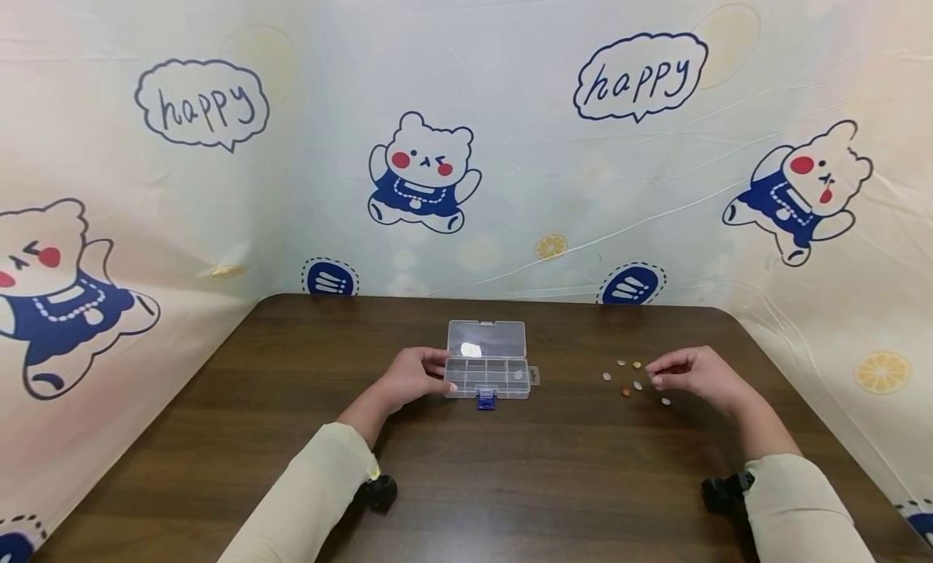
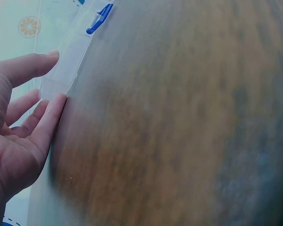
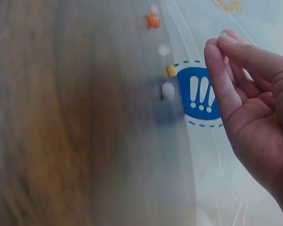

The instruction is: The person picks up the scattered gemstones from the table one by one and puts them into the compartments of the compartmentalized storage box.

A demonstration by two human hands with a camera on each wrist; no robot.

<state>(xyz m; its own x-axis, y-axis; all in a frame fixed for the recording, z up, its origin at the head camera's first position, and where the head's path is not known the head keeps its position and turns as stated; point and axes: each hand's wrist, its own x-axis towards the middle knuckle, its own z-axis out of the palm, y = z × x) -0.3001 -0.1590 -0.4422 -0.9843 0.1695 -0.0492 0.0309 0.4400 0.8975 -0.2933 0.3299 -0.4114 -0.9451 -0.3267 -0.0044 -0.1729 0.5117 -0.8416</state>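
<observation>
A clear plastic compartment box [image 1: 486,377] lies on the table with its lid [image 1: 487,339] raised backward and a blue latch [image 1: 486,399] at the front. One pale stone [image 1: 518,375] shows in a back compartment at the right. My left hand [image 1: 414,378] holds the box's left end between thumb and fingers; the left wrist view shows the thumb [image 2: 37,64] along one side. To the right, several small smooth stones lie scattered, among them an orange one [image 3: 153,20] and a yellow one [image 3: 170,71]. Above them, my right hand [image 1: 696,377] pinches a small whitish stone, mostly hidden by the fingertips.
The brown wooden table [image 1: 554,482] has a patterned cloth [image 1: 510,182] standing behind it and along both sides. A clear hanging tab [image 1: 534,375] sticks out from the box's right end. Dark wrist straps [image 1: 722,495] sit at both cuffs.
</observation>
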